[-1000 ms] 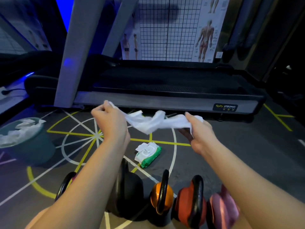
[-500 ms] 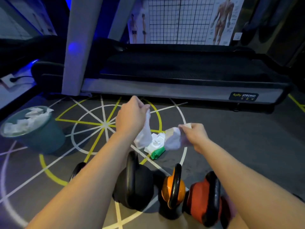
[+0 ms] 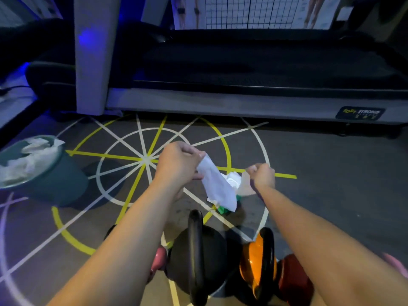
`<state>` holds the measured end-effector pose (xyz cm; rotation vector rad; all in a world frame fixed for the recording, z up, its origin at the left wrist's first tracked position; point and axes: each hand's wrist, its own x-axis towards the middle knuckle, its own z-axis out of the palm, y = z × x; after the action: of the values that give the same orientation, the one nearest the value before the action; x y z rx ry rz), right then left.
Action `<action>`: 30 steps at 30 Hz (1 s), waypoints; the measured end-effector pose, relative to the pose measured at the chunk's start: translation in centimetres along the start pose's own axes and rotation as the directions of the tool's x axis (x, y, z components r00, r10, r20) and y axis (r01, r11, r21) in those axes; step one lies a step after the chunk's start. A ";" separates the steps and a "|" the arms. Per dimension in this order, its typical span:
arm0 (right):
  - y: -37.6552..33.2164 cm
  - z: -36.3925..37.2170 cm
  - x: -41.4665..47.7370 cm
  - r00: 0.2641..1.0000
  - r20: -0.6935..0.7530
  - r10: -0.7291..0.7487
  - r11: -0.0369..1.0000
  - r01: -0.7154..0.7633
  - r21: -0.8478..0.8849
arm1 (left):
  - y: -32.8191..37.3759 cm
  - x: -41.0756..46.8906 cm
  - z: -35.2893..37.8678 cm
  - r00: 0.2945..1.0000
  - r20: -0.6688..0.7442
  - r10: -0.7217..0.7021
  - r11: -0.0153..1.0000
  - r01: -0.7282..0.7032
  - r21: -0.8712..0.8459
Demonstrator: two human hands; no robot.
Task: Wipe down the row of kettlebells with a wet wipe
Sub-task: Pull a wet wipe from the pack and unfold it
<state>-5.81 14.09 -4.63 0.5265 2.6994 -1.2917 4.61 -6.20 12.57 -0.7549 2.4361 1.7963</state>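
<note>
Left hand [image 3: 178, 162] and right hand [image 3: 262, 176] both pinching the wet wipe [image 3: 217, 188], probably over its pack [image 3: 223, 209], kettlebells [image 3: 198, 250] nearer.

I can read one sign from here. A small dark label [image 3: 360, 113] sits on the grey side rail of the treadmill [image 3: 220, 102], near its right end. It says BODY in yellow letters and STRONG in white letters. Under those words is a short row of tiny yellow marks, too blurry for me to read. The wall chart [image 3: 254, 12] behind the treadmill shows a grid and body pictures; its print is too small to tell
</note>
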 end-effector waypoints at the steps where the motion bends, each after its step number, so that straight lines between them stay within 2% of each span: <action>1: -0.3 0.8 1.0 1.000 -0.010 -0.029 1.000 0.029 -0.001 | -0.3 0.6 -0.3 1.000 -0.001 0.011 1.000 -0.011 0.005; 4: -0.4 3.8 2.9 0.998 0.039 -0.050 0.997 0.052 -0.049 | -1.1 1.9 -0.6 0.999 0.025 0.030 0.999 -0.031 0.043; 7: 1.0 7.9 3.2 0.970 0.240 -0.027 0.983 0.069 -0.169 | -2.2 3.0 -0.5 0.999 0.040 0.021 0.997 -0.024 0.079; 9: 1.8 9.8 2.4 0.913 0.408 0.022 0.990 0.037 -0.138 | -2.8 3.6 -0.4 0.999 0.053 0.005 0.996 -0.009 0.093; 11: 2.2 10.4 1.7 0.881 0.472 0.038 0.990 0.032 -0.140 | -3.3 4.1 -0.1 0.998 0.067 -0.019 0.996 0.013 0.090; 14: 1.3 8.7 1.8 0.897 0.427 -0.113 0.975 0.183 -0.126 | -3.0 3.9 0.2 0.998 0.061 -0.015 0.998 0.012 0.056; 15: 0.5 7.4 1.9 0.904 0.405 -0.137 0.976 0.192 -0.098 | -2.6 3.8 0.3 0.999 0.055 0.002 0.999 -0.004 0.034; 18: -4.1 2.0 0.1 0.851 0.491 -0.183 0.980 0.200 0.018 | -0.4 2.6 0.9 0.997 0.041 0.071 0.993 -0.067 -0.093; 20: -7.7 -2.2 -3.0 0.795 0.559 -0.236 0.962 0.111 0.248 | 1.2 1.8 1.8 0.988 0.024 0.149 0.985 -0.147 -0.093; 22: -10.5 -7.3 -7.1 0.746 0.577 -0.333 0.861 -0.008 0.508 | 2.8 0.7 2.5 0.975 -0.001 0.224 0.972 -0.223 -0.080; 24: -11.3 -11.3 -10.1 0.712 0.538 -0.452 0.778 0.020 0.627 | 4.3 -0.7 3.0 0.954 -0.005 0.299 0.951 -0.299 -0.077; 25: -11.1 -12.7 -11.5 0.713 0.503 -0.489 0.773 0.085 0.629 | 4.9 -1.5 3.2 0.941 0.014 0.338 0.939 -0.336 -0.068; 27: -9.6 -14.5 -13.1 0.764 0.400 -0.506 0.762 0.179 0.622 | 5.8 -3.3 3.5 0.913 0.066 0.402 0.915 -0.399 -0.061; 30: -7.1 -16.4 -14.5 0.828 0.290 -0.479 0.681 0.142 0.718 | 6.2 -5.9 3.7 0.892 0.104 0.439 0.897 -0.428 -0.110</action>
<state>6.19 18.80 14.53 -0.2440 1.9092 -2.1773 6.44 0.64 18.61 -0.0826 2.6070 2.0192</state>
